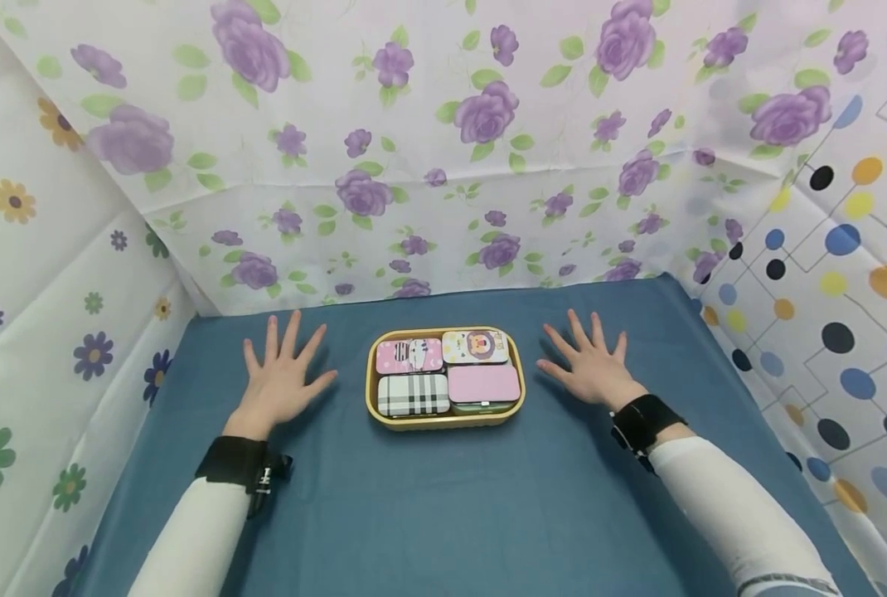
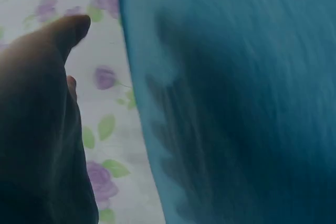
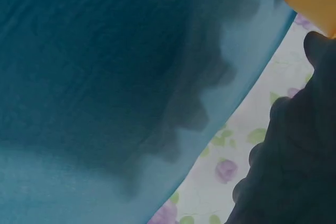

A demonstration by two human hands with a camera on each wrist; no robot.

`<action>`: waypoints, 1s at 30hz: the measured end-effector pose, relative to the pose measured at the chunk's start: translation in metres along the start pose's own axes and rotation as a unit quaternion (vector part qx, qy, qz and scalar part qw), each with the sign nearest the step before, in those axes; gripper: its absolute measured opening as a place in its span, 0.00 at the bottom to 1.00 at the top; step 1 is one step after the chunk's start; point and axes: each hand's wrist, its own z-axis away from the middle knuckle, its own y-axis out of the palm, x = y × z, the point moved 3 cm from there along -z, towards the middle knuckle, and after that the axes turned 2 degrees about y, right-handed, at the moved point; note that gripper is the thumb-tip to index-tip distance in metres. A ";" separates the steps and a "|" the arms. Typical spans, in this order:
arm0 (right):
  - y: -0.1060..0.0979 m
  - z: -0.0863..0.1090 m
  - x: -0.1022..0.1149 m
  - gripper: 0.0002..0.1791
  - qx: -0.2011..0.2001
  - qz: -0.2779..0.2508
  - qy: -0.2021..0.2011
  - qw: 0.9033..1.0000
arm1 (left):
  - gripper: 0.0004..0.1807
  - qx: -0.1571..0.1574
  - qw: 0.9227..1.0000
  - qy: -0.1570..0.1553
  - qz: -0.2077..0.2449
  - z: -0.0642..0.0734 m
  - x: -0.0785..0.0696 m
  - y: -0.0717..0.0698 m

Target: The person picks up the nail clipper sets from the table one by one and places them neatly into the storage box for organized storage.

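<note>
A yellow-rimmed oval basket (image 1: 443,423) stands on the blue cloth, between the two hands. Inside it sit several small tins: a pink one with a cartoon animal (image 1: 409,356), one with a lion face (image 1: 476,347), a black-and-white plaid one (image 1: 414,395) and a plain pink-lidded one (image 1: 484,385). To the basket's left, my left hand (image 1: 279,385) spreads its fingers over the cloth, holding nothing. On the other side my right hand (image 1: 595,371) is likewise spread, apart from the basket. Both wrist views show the hands dark, casting shadows on the cloth.
Blue cloth (image 1: 443,514) covers the table. A purple-flowered curtain (image 1: 428,207) rises along the back edge. A flower-print sheet (image 1: 48,290) borders the left side, and a dotted sheet (image 1: 839,332) the right. Black bands are worn on both wrists.
</note>
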 end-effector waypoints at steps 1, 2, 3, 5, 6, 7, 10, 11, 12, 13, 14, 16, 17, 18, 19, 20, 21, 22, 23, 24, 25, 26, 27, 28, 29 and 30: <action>0.002 0.000 -0.001 0.50 0.004 -0.002 0.000 1.000 | 0.49 0.010 1.000 0.001 -0.007 -0.001 0.002 0.002; 0.003 -0.001 -0.002 0.50 0.007 -0.005 0.000 1.000 | 0.49 0.018 1.000 0.000 -0.012 -0.001 0.004 0.003; 0.004 -0.001 -0.003 0.51 0.007 -0.009 0.000 1.000 | 0.50 0.025 1.000 -0.001 -0.014 -0.002 0.005 0.005; 0.006 -0.001 -0.005 0.52 0.009 -0.015 0.003 1.000 | 0.51 0.042 0.999 -0.007 -0.020 -0.003 0.007 0.007; 0.007 -0.001 -0.005 0.52 0.011 -0.018 0.003 1.000 | 0.52 0.050 0.998 -0.010 -0.024 -0.003 0.008 0.009; 0.008 0.000 -0.006 0.52 0.013 -0.021 0.002 1.000 | 0.52 0.058 0.998 -0.013 -0.025 -0.003 0.009 0.010; 0.010 0.000 -0.007 0.53 0.023 -0.019 0.006 1.000 | 0.54 0.076 0.996 -0.019 -0.029 -0.002 0.010 0.013; 0.010 0.000 -0.008 0.52 0.026 -0.017 0.008 0.999 | 0.54 0.080 0.996 -0.020 -0.025 -0.001 0.010 0.014; 0.010 0.000 -0.008 0.52 0.028 -0.018 0.006 0.999 | 0.54 0.084 0.996 -0.023 -0.024 -0.001 0.010 0.015; 0.011 0.000 -0.008 0.52 0.031 -0.015 0.008 0.999 | 0.55 0.086 0.996 -0.025 -0.019 0.000 0.011 0.017; 0.011 0.001 -0.008 0.52 0.033 -0.012 0.010 0.999 | 0.55 0.088 0.996 -0.026 -0.016 0.001 0.011 0.017; 0.011 0.001 -0.008 0.52 0.036 -0.010 0.011 0.999 | 0.55 0.094 0.995 -0.028 -0.010 0.002 0.011 0.019; 0.011 0.001 -0.008 0.53 0.037 -0.010 0.012 0.999 | 0.56 0.096 0.995 -0.029 -0.009 0.002 0.011 0.020; 0.011 0.001 -0.008 0.53 0.038 -0.009 0.012 0.999 | 0.56 0.097 0.995 -0.029 -0.006 0.002 0.012 0.021; 0.011 0.001 -0.008 0.53 0.038 -0.008 0.012 0.999 | 0.56 0.095 0.995 -0.027 -0.003 0.002 0.012 0.021; 0.011 0.001 -0.008 0.53 0.038 -0.008 0.012 0.999 | 0.56 0.094 0.995 -0.026 -0.001 0.002 0.012 0.020; 0.012 0.001 -0.008 0.53 0.038 -0.010 0.012 0.999 | 0.56 0.093 0.995 -0.027 0.001 0.002 0.012 0.020; 0.012 0.000 -0.009 0.54 0.037 -0.011 0.012 0.999 | 0.56 0.092 0.995 -0.028 0.002 0.002 0.012 0.020; 0.012 0.000 -0.009 0.54 0.038 -0.011 0.013 0.999 | 0.56 0.090 0.996 -0.026 0.006 0.002 0.012 0.019; 0.013 -0.001 -0.010 0.54 0.040 -0.012 0.014 0.999 | 0.56 0.090 0.996 -0.025 0.007 0.002 0.012 0.018; 0.013 -0.001 -0.011 0.54 0.043 -0.013 0.015 0.999 | 0.56 0.091 0.995 -0.026 0.006 0.002 0.012 0.017; 0.014 -0.001 -0.012 0.54 0.046 -0.015 0.016 0.999 | 0.56 0.090 0.996 -0.026 0.007 0.002 0.013 0.018; 0.014 -0.001 -0.013 0.54 0.047 -0.017 0.017 0.999 | 0.57 0.093 0.995 -0.027 0.006 0.001 0.014 0.019; 0.014 -0.001 -0.013 0.54 0.049 -0.017 0.018 0.998 | 0.56 0.093 0.995 -0.026 0.007 0.001 0.014 0.018; 0.014 -0.001 -0.014 0.54 0.052 -0.018 0.019 0.998 | 0.56 0.095 0.995 -0.025 0.008 0.001 0.014 0.018; 0.014 -0.001 -0.014 0.54 0.053 -0.019 0.020 0.998 | 0.57 0.097 0.995 -0.027 0.004 0.000 0.015 0.019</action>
